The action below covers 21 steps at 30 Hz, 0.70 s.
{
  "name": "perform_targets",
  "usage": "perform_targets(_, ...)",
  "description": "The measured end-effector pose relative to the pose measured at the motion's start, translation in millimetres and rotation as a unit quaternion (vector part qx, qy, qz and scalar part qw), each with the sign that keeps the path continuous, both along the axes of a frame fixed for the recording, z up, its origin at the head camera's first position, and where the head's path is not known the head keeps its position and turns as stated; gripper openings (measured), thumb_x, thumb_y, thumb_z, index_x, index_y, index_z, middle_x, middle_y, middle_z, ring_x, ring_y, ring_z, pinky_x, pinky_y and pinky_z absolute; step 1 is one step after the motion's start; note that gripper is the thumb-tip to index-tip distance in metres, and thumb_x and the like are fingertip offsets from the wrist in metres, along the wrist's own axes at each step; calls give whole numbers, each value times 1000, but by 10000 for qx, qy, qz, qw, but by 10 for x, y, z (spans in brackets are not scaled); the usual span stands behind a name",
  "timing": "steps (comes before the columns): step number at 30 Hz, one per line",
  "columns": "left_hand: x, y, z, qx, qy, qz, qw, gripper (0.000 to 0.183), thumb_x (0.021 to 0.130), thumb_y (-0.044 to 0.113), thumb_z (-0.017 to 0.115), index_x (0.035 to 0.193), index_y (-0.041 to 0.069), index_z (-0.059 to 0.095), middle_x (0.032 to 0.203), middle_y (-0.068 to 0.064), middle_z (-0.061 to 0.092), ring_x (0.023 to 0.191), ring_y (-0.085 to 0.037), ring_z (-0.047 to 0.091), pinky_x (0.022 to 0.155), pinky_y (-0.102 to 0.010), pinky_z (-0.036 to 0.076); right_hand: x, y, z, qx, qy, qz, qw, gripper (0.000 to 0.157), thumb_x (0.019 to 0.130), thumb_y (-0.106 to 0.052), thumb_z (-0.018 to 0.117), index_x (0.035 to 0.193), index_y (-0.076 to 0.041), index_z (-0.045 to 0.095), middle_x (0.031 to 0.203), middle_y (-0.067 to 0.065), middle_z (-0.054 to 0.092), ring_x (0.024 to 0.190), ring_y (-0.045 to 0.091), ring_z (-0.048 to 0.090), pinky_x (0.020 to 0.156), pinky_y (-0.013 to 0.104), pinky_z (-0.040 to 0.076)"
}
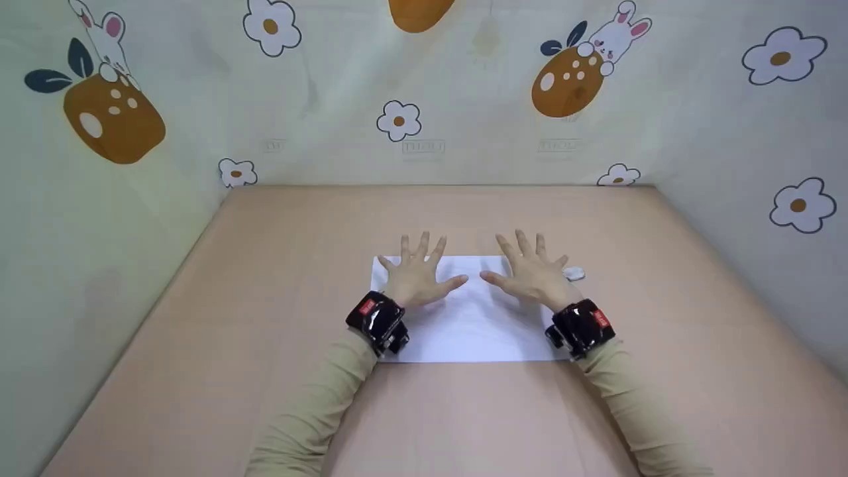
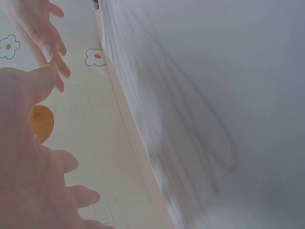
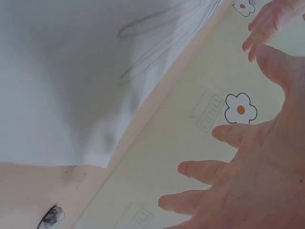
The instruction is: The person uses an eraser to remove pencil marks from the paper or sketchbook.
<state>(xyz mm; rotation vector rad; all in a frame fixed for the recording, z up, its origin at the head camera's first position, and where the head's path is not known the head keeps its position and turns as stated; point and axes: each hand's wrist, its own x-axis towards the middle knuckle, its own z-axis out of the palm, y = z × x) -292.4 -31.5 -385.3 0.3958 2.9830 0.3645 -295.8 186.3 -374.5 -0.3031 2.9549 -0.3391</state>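
Note:
A white sheet of paper [image 1: 477, 331] lies on the table, with faint grey pencil strokes that show in both wrist views. Over its left part my left hand [image 1: 416, 275] is spread, fingers straight and holding nothing. My right hand [image 1: 530, 271] is spread the same way over the right part, thumb pointing toward the left thumb. Shadows of both hands fall on the sheet. Just right of the right hand sits a small whitish eraser [image 1: 574, 273], its end smudged dark in the right wrist view, with dark crumbs [image 3: 76, 174] near the paper's corner.
The tan table [image 1: 298, 265] reaches back to a pale curtain [image 1: 331, 86] printed with flowers, oranges and rabbits. The curtain also runs along the left and right sides. Black camera bands [image 1: 379, 321] sit on both wrists.

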Motion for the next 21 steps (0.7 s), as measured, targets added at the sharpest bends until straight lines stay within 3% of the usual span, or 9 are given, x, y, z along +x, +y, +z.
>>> perform_targets(9,7,-14,13,48,-32,-66,10000,86,88,73,35,154,25,8,162,-9,0,146,-44,-3,104,-80,10,-45,79,16,-44,104,-34,9999,86,89,-63,47,154,-19,11,160,22,3,142,53,-6,97,85,-1)
perform_targets(16,8,-40,50,307,-125,-183,9993,86,88,71,39,154,24,10,162,-11,3,146,-46,2,107,-77,13,-226,585,17,-227,121,-543,9982,72,96,-48,43,152,-12,18,157,27,9,140,57,-2,98,83,-4)
perform_targets(18,10,-64,43,376,-226,-187,9989,87,87,70,41,154,23,12,162,-13,7,145,-47,6,108,-75,17,-260,757,-33,-288,59,-631,9976,68,97,-43,42,151,-7,21,155,30,12,140,58,3,100,83,1)
perform_targets(21,9,-111,17,414,-494,-163,9978,87,87,69,45,154,22,15,160,-15,12,145,-47,11,111,-70,21,-287,944,-133,-400,-60,-453,9982,62,98,-34,41,146,3,28,149,34,25,137,56,18,108,75,15)
